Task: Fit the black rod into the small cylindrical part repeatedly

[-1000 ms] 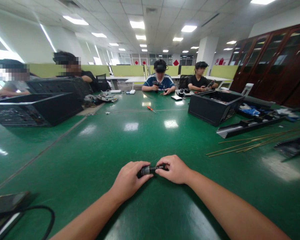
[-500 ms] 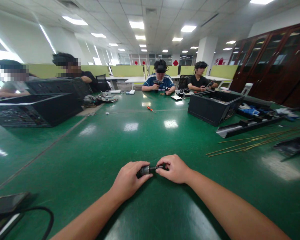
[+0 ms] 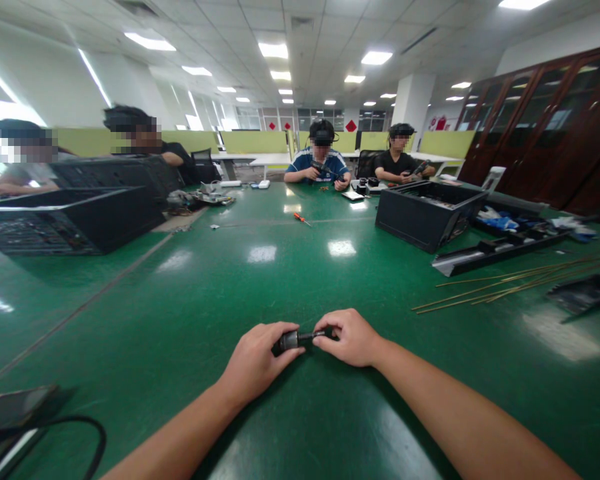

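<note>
My left hand is closed round a short dark cylinder with a metallic band, perhaps a chuck; its rear is hidden in my palm. From its right end a thin dark shaft sticks out, lying roughly level. The fingertips of my right hand pinch this shaft near its far end, which is partly covered by my fingers. Both hands are low over the green tabletop, close together.
An orange screwdriver lies farther off. Black computer cases stand at left and right. Thin brass-coloured rods lie at right, and a dark device with a cable at near left. Several people work around the table.
My hands and the held piece stay almost still. Across the table, the person in the blue shirt has tilted a dark tool and brought it closer to their other hand.
</note>
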### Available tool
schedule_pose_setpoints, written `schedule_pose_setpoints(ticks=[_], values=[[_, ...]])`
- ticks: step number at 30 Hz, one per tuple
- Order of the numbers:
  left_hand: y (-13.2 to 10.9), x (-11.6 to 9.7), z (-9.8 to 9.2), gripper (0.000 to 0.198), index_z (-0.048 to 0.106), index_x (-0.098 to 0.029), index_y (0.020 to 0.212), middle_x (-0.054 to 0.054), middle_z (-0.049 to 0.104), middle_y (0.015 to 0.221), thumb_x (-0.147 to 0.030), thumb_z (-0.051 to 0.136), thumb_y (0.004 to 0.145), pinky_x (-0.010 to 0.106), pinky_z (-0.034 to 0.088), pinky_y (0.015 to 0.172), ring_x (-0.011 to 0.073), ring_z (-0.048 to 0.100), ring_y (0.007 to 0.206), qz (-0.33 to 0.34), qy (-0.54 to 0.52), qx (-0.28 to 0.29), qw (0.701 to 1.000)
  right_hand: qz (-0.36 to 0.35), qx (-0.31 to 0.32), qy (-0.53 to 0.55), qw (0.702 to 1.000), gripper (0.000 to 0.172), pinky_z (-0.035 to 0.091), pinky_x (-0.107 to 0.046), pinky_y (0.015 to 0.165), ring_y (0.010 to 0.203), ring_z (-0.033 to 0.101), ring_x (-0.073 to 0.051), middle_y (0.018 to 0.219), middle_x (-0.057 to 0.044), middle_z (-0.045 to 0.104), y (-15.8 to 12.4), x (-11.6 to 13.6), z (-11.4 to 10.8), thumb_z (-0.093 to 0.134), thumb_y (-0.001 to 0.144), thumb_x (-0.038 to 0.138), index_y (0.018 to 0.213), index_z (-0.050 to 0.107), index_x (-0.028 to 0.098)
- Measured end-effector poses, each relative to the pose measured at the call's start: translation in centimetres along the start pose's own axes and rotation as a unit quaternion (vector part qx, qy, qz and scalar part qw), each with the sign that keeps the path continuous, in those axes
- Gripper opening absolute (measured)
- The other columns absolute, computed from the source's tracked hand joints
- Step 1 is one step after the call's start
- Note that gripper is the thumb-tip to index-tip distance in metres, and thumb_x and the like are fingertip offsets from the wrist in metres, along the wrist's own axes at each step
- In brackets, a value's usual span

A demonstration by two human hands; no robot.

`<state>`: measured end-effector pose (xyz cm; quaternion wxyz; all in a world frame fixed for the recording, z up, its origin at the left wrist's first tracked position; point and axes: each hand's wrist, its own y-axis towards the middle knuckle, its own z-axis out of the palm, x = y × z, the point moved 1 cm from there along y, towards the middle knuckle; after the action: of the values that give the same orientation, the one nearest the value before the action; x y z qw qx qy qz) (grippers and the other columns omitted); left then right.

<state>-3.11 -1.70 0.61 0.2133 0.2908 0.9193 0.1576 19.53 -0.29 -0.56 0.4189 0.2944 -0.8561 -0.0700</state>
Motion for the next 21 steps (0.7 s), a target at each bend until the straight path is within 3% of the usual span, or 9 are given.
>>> schedule_pose_setpoints(ticks=[21], values=[[0.17, 0.2, -0.27, 0.035, 0.066, -0.025, 0.109, 0.003, 0.074, 0.093, -0.046, 0.068, 0.081, 0.031, 0.053, 0.075, 0.0198, 0.069, 0.082, -0.013, 0.001, -0.004, 1.0, 0.022, -0.013, 0.02, 0.999, 0.014, 0.031, -0.022, 0.052, 0.052, 0.046, -0.009, 0.065, 0.002, 0.063, -0.08, -0.52, -0.36, 0.069, 0.08, 0.028, 0.088, 0.073, 0.017]])
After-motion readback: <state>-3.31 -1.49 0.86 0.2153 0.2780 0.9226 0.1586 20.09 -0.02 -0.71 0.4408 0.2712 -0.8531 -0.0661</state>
